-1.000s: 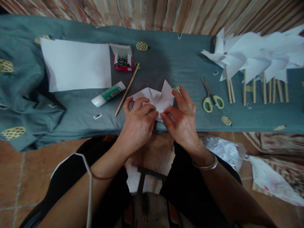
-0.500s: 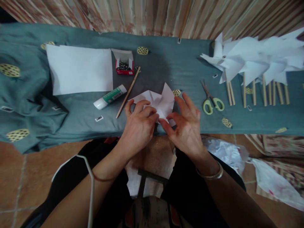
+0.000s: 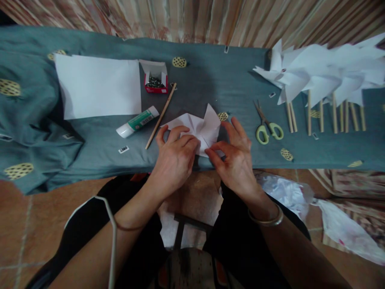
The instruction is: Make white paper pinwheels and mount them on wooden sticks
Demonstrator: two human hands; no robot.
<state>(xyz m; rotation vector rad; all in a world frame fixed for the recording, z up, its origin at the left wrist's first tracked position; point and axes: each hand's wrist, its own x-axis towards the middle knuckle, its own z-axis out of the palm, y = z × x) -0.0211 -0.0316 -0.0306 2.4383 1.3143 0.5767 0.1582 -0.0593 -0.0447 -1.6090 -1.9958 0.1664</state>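
A white paper pinwheel [image 3: 197, 124], cut and partly folded, lies near the front edge of the cloth-covered table. My left hand [image 3: 176, 154] is closed on its left and middle part, fingertips pressed onto the paper. At the lower right of the paper, my right hand [image 3: 233, 154] pinches a corner between thumb and index finger, its other fingers raised. Left of the paper are a thin wooden stick [image 3: 161, 116] and a green and white glue stick [image 3: 137, 122]. Scissors with green handles [image 3: 267, 126] lie to the right. My fingers hide part of the paper's lower edge.
White paper sheets [image 3: 99, 87] lie at the left, beside an open red box [image 3: 155, 82] of small metal pins. Several finished pinwheels [image 3: 321, 72] on sticks overlap at the back right. A curtain [image 3: 192, 20] hangs behind the table. Plastic bags [image 3: 285, 192] are on the floor.
My right thumb and index finger have shifted slightly right, away from my left fingertips, still at the paper's lower right. The whole view has shifted a little.
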